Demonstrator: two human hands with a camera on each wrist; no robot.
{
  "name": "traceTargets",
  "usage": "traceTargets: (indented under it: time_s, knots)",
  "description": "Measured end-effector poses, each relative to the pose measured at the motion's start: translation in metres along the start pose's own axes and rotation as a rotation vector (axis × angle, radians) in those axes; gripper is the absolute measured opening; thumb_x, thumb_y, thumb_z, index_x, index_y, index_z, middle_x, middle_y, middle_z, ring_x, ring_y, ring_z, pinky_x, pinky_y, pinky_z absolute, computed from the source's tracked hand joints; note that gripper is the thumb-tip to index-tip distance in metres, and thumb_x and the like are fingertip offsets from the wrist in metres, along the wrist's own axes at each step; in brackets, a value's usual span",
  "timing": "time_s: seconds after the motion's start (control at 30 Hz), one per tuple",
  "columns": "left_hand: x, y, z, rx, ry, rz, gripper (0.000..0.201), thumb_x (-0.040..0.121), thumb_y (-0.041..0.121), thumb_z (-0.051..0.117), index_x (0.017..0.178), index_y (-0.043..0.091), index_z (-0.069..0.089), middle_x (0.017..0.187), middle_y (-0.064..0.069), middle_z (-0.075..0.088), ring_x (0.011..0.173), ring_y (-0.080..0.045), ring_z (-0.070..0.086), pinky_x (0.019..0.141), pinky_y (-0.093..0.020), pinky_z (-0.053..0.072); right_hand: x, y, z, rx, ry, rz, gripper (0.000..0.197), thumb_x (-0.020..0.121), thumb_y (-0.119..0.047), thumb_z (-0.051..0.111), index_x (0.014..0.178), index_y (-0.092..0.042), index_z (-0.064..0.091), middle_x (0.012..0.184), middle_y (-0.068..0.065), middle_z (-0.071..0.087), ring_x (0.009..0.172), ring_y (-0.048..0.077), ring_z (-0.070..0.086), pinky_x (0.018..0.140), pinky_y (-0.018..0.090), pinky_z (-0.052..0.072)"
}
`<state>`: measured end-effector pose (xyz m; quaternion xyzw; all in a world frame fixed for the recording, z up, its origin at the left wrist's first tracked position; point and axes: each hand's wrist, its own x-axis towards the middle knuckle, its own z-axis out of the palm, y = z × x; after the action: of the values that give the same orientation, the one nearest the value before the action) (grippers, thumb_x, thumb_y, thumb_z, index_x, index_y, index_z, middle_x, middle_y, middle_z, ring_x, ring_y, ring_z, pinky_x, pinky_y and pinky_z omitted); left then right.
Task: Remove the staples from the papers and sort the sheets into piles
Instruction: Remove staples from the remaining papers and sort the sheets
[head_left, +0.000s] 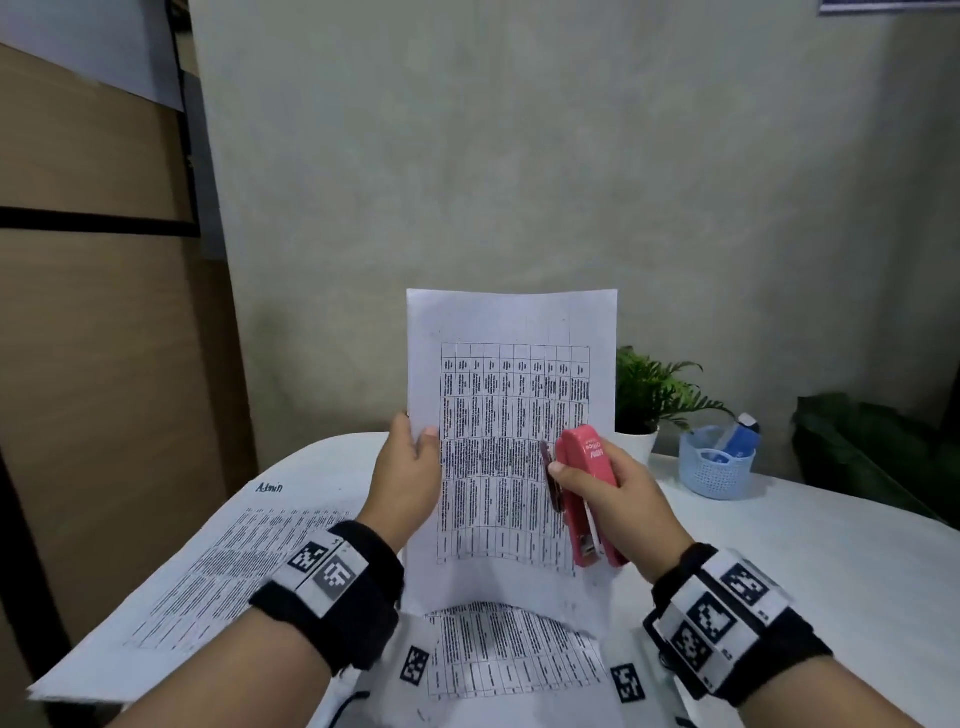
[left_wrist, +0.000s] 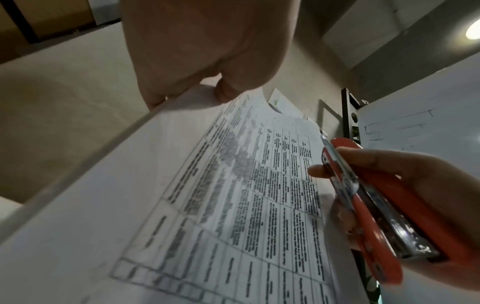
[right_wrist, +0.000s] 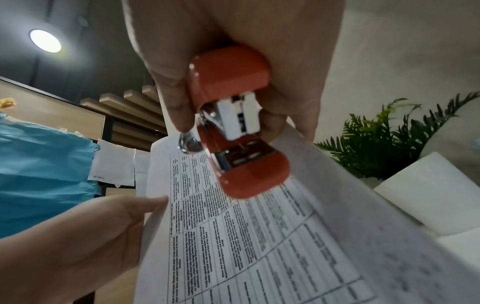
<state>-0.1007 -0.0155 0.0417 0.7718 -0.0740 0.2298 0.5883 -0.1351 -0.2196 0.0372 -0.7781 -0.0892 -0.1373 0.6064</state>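
Observation:
A printed sheet with a table (head_left: 511, 415) (left_wrist: 233, 205) (right_wrist: 259, 236) is held upright above the table. My left hand (head_left: 410, 457) (right_wrist: 91, 236) pinches its left edge, thumb on the front. My right hand (head_left: 608, 488) (left_wrist: 428, 195) grips a red stapler (head_left: 589, 493) (left_wrist: 376, 205) (right_wrist: 233, 115) against the sheet's right edge; its fingers behind the paper are hidden. A second printed sheet (head_left: 509, 654) curls on the table below, beneath the held one. A further printed pile marked "Admin" (head_left: 208, 577) lies on the left.
The white table (head_left: 805, 571) stretches right. A potted fern (head_left: 649, 400) (right_wrist: 389, 139) and a pale blue basket (head_left: 719, 465) stand at the back right. A wall is close behind, and a wooden panel stands at left.

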Motion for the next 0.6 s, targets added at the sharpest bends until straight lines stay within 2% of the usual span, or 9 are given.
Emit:
traceTargets:
  time_s: [0.1,0.13,0.2,0.27,0.37,0.43,0.47,0.53,0.6]
  knots:
    - [-0.001,0.002,-0.002,-0.055,0.017,0.015,0.009,0.101,0.017,0.041,0.107,0.018,0.047,0.092,0.017,0.057,0.083,0.002,0.054,0.067,-0.013,0.039,0.005,-0.016,-0.005,-0.155,0.183,-0.054,0.044,0.083,-0.038,0.062,0.120,-0.019,0.049,0.120,0.002,0.044,0.085,0.011,0.056,0.066,0.025,0.051]
    - [-0.001,0.002,-0.003,-0.074,0.011,0.009,0.010,0.101,0.018,0.041,0.108,0.019,0.048,0.093,0.017,0.058,0.082,0.003,0.054,0.065,-0.012,0.039,0.009,-0.026,-0.008,-0.172,0.272,-0.105,0.044,0.083,-0.041,0.060,0.119,-0.019,0.047,0.119,0.002,0.040,0.085,0.011,0.053,0.069,0.031,0.054]
    - [0.000,0.002,-0.005,-0.104,-0.008,0.000,0.012,0.101,0.019,0.041,0.109,0.021,0.049,0.095,0.016,0.060,0.084,0.006,0.054,0.064,-0.011,0.039,0.014,-0.052,-0.012,-0.100,0.402,-0.252,0.034,0.079,-0.054,0.057,0.102,-0.031,0.046,0.113,0.004,0.042,0.089,0.021,0.056,0.075,0.048,0.056]
    - [0.001,0.002,-0.005,-0.133,-0.020,0.012,0.013,0.101,0.018,0.041,0.106,0.025,0.051,0.099,0.015,0.061,0.089,0.006,0.055,0.068,-0.012,0.040,0.021,-0.083,-0.010,-0.029,0.455,-0.411,0.029,0.074,-0.068,0.052,0.087,-0.044,0.042,0.101,0.011,0.054,0.085,0.031,0.060,0.073,0.053,0.055]
    - [0.001,0.003,-0.005,-0.157,-0.020,0.040,0.019,0.100,0.015,0.043,0.093,0.031,0.050,0.093,0.016,0.062,0.080,0.010,0.058,0.064,-0.007,0.043,0.041,-0.127,-0.002,0.012,0.514,-0.647,0.025,0.075,-0.067,0.053,0.086,-0.051,0.038,0.084,0.019,0.060,0.070,0.038,0.060,0.062,0.052,0.053]
    - [0.000,0.003,-0.004,-0.162,-0.023,0.062,0.018,0.100,0.015,0.044,0.092,0.029,0.050,0.088,0.012,0.064,0.072,0.011,0.061,0.063,-0.007,0.045,0.058,-0.148,0.004,-0.008,0.552,-0.765,0.026,0.074,-0.069,0.054,0.086,-0.056,0.036,0.078,0.014,0.061,0.064,0.034,0.060,0.058,0.049,0.052]
    - [0.000,0.004,-0.004,-0.167,-0.022,0.068,0.017,0.100,0.014,0.044,0.092,0.028,0.050,0.086,0.010,0.065,0.069,0.012,0.061,0.062,-0.009,0.046,0.065,-0.155,0.008,-0.037,0.570,-0.800,0.026,0.074,-0.070,0.054,0.087,-0.057,0.035,0.074,0.008,0.062,0.064,0.030,0.060,0.059,0.047,0.052]
    - [-0.001,0.005,-0.004,-0.160,-0.025,0.066,0.017,0.100,0.014,0.043,0.095,0.029,0.050,0.085,0.009,0.065,0.064,0.014,0.060,0.055,-0.005,0.045,0.076,-0.162,0.017,-0.114,0.585,-0.809,0.030,0.077,-0.069,0.051,0.090,-0.047,0.038,0.066,-0.010,0.056,0.062,0.021,0.059,0.063,0.045,0.052]
    - [-0.002,0.006,-0.003,-0.156,-0.036,0.065,0.015,0.100,0.014,0.042,0.097,0.027,0.049,0.087,0.010,0.064,0.064,0.016,0.059,0.054,-0.003,0.044,0.086,-0.161,0.028,-0.212,0.534,-0.737,0.037,0.079,-0.066,0.049,0.096,-0.034,0.040,0.059,-0.014,0.054,0.060,0.016,0.060,0.068,0.042,0.053]
